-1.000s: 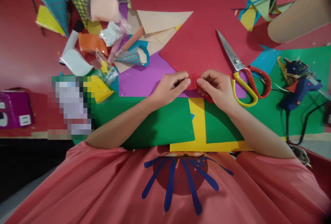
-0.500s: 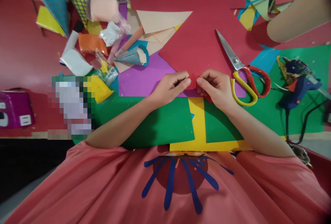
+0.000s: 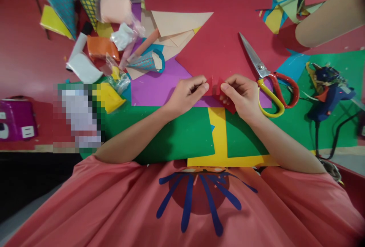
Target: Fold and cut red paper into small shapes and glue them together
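Both hands pinch a small red piece of craft sheet above the front edge of a larger red sheet. My left hand grips its left side between thumb and forefinger. On the opposite side, my right hand has thumb and curled fingers closed on it. More red sheet shows beneath the right fingers; whether it is the same piece I cannot tell. Scissors with one yellow and one red handle lie just right of my right hand. A purple sheet lies under the hands.
Green sheets and a yellow sheet cover the near table. A blue glue gun lies at right with its cord. Clay packets and paper cones crowd the left. Another person's arm rests upper right.
My hands have moved slightly apart, so more of the red piece shows between the fingertips. The scissors and surrounding things stay where they were.
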`<state>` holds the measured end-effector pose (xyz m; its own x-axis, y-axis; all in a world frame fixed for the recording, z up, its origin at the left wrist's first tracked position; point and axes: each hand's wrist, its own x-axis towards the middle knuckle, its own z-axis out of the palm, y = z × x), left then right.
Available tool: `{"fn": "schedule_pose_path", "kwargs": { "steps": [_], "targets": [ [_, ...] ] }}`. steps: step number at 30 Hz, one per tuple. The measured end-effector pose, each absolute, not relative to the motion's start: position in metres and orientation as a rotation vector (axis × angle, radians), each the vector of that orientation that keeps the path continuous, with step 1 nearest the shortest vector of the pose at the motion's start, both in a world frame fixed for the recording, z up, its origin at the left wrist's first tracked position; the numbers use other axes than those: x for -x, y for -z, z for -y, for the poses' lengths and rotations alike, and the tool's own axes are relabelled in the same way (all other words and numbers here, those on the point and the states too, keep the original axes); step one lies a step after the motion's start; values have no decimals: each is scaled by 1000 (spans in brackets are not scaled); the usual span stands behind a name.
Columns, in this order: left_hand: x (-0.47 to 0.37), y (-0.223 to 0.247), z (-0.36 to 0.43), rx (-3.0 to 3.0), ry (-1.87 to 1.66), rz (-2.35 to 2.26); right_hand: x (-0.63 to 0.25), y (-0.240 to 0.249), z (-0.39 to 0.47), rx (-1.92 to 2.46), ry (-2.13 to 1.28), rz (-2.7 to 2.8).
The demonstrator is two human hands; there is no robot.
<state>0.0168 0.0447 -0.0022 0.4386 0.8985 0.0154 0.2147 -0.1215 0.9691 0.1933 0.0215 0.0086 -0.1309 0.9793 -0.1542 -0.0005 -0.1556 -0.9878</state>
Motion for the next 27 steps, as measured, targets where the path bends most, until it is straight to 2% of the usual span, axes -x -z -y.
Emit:
{"fn": "schedule_pose_path", "kwargs": {
  "steps": [27],
  "targets": [
    [-19, 3, -44, -1682, -776, -977, -191, -7, -21, 1253, -1441, 1277]
  ]
}}
